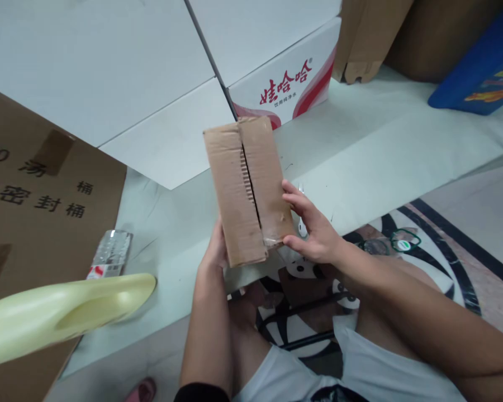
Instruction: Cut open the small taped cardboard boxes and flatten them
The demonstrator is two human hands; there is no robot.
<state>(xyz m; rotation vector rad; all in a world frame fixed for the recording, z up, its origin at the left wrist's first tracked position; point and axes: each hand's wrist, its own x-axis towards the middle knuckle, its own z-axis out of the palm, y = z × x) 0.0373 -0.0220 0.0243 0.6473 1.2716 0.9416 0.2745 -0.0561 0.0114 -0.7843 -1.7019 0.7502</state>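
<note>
A small brown cardboard box (pixel 272 173) is held up between my two hands, tilted, with its flapped face toward me. A gap runs down the middle of that face where two flaps meet, and a torn strip shows corrugation beside it. Clear tape sticks to its lower end. My left hand (pixel 218 245) grips the lower left side, its fingers mostly hidden behind the box. My right hand (pixel 310 226) presses the right side, thumb at the lower corner and fingers along the edge. Just behind the right hand, a small white item (pixel 302 226) lies partly hidden on the pale cloth.
White cartons (pixel 293 84) with red lettering stand behind the box. A large cardboard carton (pixel 46 195) is at left, near a clear plastic bottle (pixel 111 254) and a pale yellow plastic object (pixel 92 307). A blue container (pixel 473 78) stands right. Green-framed glasses (pixel 404 240) lie below the cloth's edge.
</note>
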